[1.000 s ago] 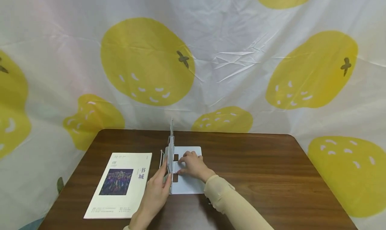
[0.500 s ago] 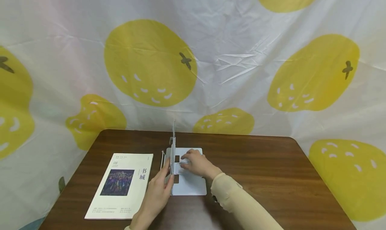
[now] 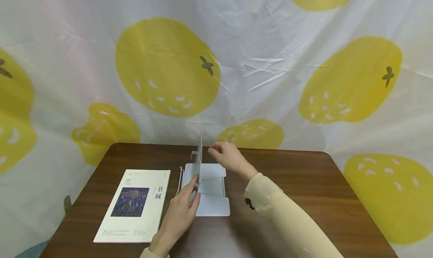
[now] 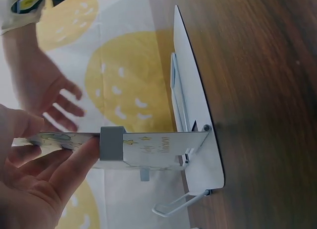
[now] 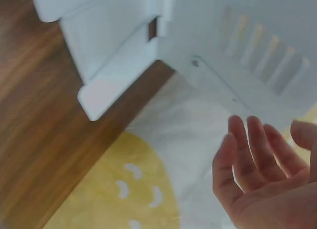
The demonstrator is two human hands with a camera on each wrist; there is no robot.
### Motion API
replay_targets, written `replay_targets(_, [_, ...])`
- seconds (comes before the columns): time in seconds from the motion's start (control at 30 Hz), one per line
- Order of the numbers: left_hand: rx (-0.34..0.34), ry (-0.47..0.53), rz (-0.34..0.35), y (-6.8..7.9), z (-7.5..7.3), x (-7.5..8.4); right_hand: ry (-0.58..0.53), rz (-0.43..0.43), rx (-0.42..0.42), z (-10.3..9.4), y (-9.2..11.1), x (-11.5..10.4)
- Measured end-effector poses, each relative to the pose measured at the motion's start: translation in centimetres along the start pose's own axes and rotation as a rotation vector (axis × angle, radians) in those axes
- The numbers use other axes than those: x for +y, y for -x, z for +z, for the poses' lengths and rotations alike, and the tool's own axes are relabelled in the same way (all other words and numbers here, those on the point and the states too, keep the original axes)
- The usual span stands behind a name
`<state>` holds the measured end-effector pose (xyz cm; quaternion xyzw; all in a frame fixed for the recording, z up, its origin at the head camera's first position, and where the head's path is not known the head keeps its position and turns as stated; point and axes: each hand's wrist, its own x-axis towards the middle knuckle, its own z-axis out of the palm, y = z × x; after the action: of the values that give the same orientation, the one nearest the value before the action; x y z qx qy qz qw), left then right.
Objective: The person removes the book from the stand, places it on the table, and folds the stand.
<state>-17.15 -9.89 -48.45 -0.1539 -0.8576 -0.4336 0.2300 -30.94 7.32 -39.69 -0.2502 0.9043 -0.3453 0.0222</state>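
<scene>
A white metal book stand stands mid-table, its flat base [image 3: 213,206] on the wood and its back panel [image 3: 200,153] raised upright. My left hand [image 3: 179,213] holds that panel by its near edge, thumb on one face and fingers on the other in the left wrist view. A grey clip [image 4: 111,143] sits on the panel's edge just past the fingertips. To the right of the panel, my right hand [image 3: 230,158] is raised above the base with nothing in it. In the right wrist view its loosely bent fingers [image 5: 261,154] are close to the panel's slotted face [image 5: 265,50]; contact is unclear.
A white-covered magazine [image 3: 153,213] lies left of the stand. A thin wire arm [image 3: 179,179] sticks out from the base's left side. Behind the brown table [image 3: 287,201] hangs a curtain [image 3: 257,81] printed with yellow fruit.
My right hand has left the base and risen up and away beside the panel. The supporting flap now lies down on the base. My left hand and the panel have shifted slightly right.
</scene>
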Motion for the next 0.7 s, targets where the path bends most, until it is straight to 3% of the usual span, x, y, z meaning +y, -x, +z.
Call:
replay_targets(0.1, [-0.008,-0.006,-0.008,0.1,0.0,0.2,-0.089,0.014,0.035,-0.5,0.0,-0.8])
replay_targets(0.2, [-0.020,-0.024,0.003,0.1,0.1,0.4,-0.103,0.011,0.050,-0.8,0.0,-1.5])
replay_targets(0.53, [-0.027,-0.163,0.100,-0.1,1.2,1.1,0.056,0.044,0.072,-1.3,0.4,-1.9])
replay_targets(0.7, [-0.025,-0.203,0.101,0.0,1.6,1.2,0.096,0.078,0.083,-1.7,0.8,-1.4])
